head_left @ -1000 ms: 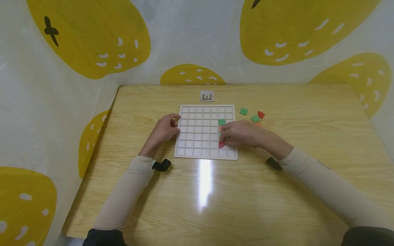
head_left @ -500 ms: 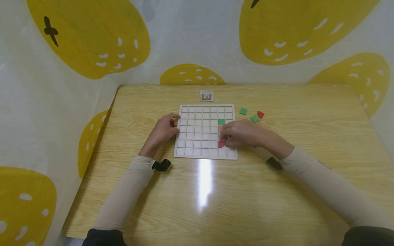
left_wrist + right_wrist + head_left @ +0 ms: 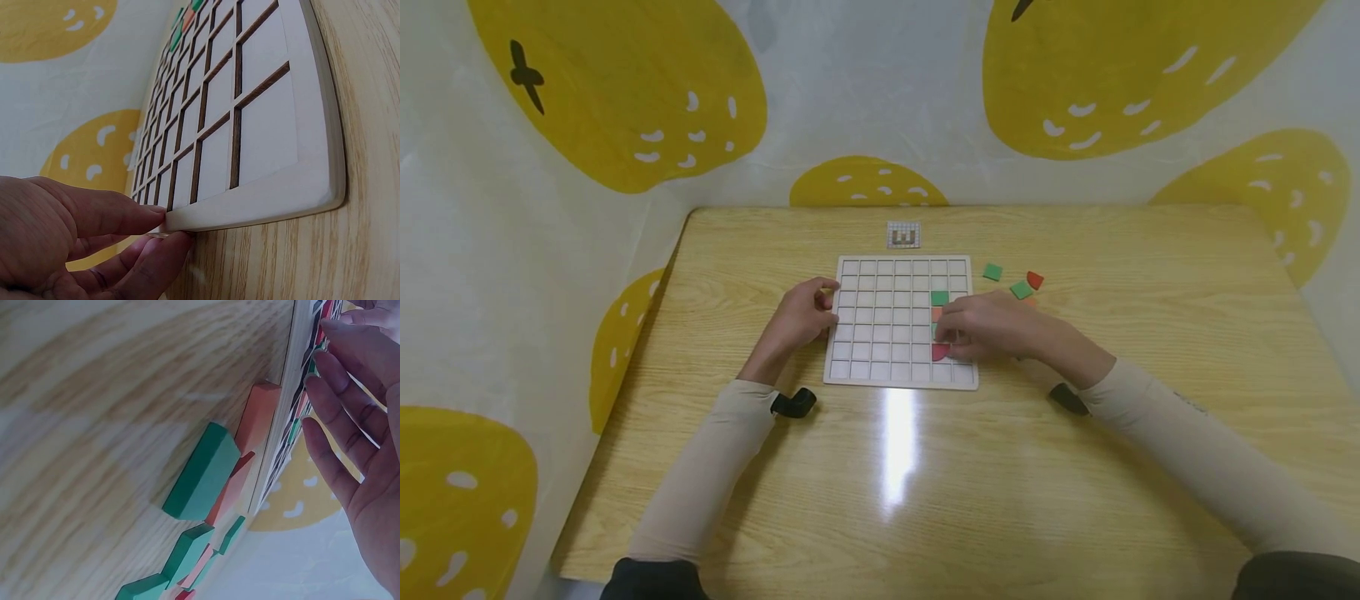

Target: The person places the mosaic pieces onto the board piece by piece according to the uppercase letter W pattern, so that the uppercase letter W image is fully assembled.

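A white square grid board (image 3: pixel 881 328) lies on the table. Beside its left edge is my left hand (image 3: pixel 805 311); in the left wrist view the thumb (image 3: pixel 134 215) lies on the rim with a finger under it, pinching the board's edge. Over the right-hand columns hovers my right hand (image 3: pixel 988 323), fingertips at a red quarter-round tile (image 3: pixel 940 352) that sits in a cell. In the same column are a green square tile (image 3: pixel 940 297) and an orange tile (image 3: pixel 937 315). Another green tile is partly hidden by the fingers. The right wrist view has these fingers (image 3: pixel 337 419) fairly straight and spread.
Right of the board are loose tiles: a green square (image 3: pixel 992 272), a second green square (image 3: pixel 1022 290), a red quarter-round (image 3: pixel 1035 280) and orange ones partly behind the hand. A small card with a grid pattern (image 3: pixel 904 235) lies behind the board. A patterned cloth (image 3: pixel 880 100) hangs beyond the table.
Almost nothing differs. My right fingers shift very slightly beside the red quarter-round tile; my left hand and the board stay in place.
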`<state>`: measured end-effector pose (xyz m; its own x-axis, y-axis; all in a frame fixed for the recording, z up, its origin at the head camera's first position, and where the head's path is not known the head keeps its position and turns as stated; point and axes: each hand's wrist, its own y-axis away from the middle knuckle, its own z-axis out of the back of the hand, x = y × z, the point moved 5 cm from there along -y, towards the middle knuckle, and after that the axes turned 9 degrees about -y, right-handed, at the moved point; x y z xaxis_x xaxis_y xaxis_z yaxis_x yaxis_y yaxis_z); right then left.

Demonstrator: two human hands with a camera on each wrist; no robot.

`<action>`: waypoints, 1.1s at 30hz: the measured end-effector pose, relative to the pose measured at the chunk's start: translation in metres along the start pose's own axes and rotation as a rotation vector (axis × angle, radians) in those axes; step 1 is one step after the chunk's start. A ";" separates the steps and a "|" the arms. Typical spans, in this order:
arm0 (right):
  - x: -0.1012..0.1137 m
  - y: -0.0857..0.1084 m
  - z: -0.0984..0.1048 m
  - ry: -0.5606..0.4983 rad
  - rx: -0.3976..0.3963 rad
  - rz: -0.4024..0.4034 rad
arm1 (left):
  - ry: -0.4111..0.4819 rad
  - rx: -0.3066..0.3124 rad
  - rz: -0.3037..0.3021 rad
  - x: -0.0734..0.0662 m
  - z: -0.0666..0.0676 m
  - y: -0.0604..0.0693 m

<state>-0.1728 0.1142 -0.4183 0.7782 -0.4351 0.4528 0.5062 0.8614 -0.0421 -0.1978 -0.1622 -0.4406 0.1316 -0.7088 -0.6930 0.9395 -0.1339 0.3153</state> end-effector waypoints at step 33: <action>-0.005 0.000 -0.004 -0.020 0.038 -0.009 | 0.016 0.006 0.003 0.002 -0.001 0.000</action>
<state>-0.1756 0.1152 -0.4244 0.7659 -0.4382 0.4705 0.4984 0.8669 -0.0038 -0.1975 -0.1632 -0.4423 0.1397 -0.6977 -0.7026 0.9371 -0.1359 0.3214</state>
